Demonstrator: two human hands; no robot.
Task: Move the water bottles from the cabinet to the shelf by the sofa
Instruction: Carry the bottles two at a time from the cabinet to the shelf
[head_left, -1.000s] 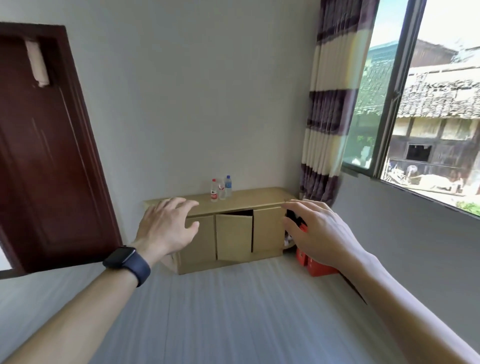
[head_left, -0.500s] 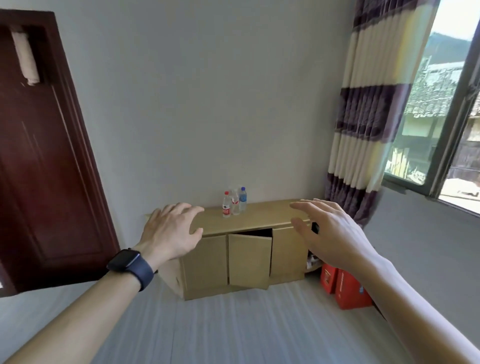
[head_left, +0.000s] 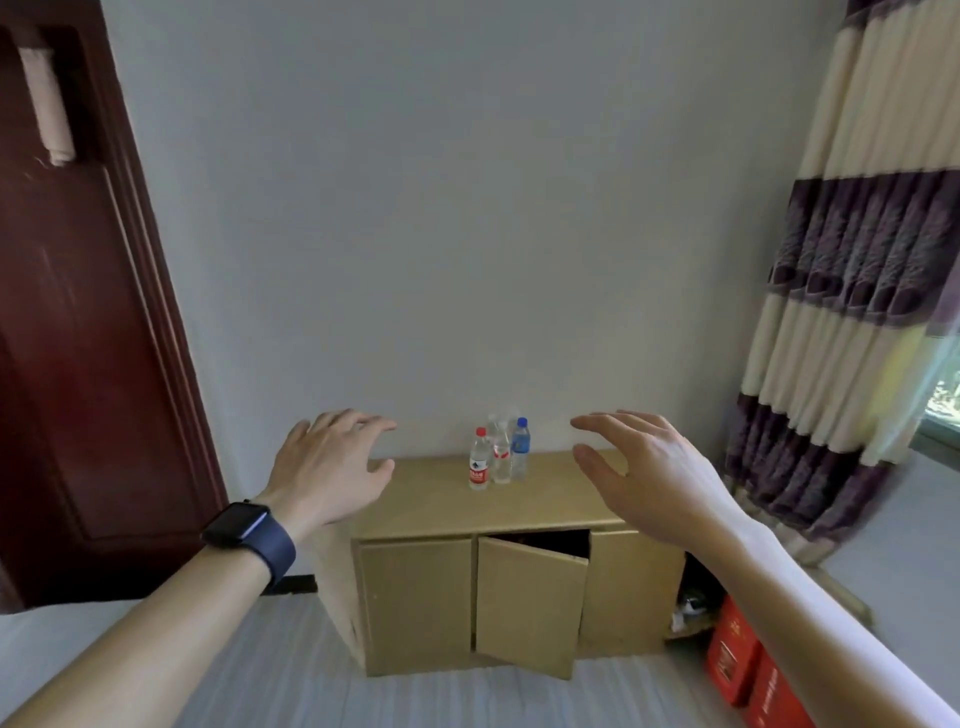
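Wall (head_left: 467, 208): pale grey, far, behind everything.
Door (head_left: 78, 364): dark wood, left.
Curtain (head_left: 857, 312): striped, right, reaching the floor (head_left: 260, 675).
Cabinet (head_left: 415, 597): against the wall; middle flap (head_left: 530, 603) ajar; red boxes (head_left: 732, 660) just right of it.
Free room: open wood on the top, left and right of centre.
Left hand (head_left: 327, 467): raised, fingers spread, empty.
Right hand (head_left: 644, 478): raised, fingers spread, empty.
Bottles (head_left: 498, 457): upright cluster, far middle of top, apart from both hands.

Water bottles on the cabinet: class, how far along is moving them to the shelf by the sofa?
Done: nothing yet; the water bottles stand together on the cabinet top. In hand: the left hand and right hand hover open toward them, holding nothing. Left: grip the bottles and carry them to the shelf, which is out of view.
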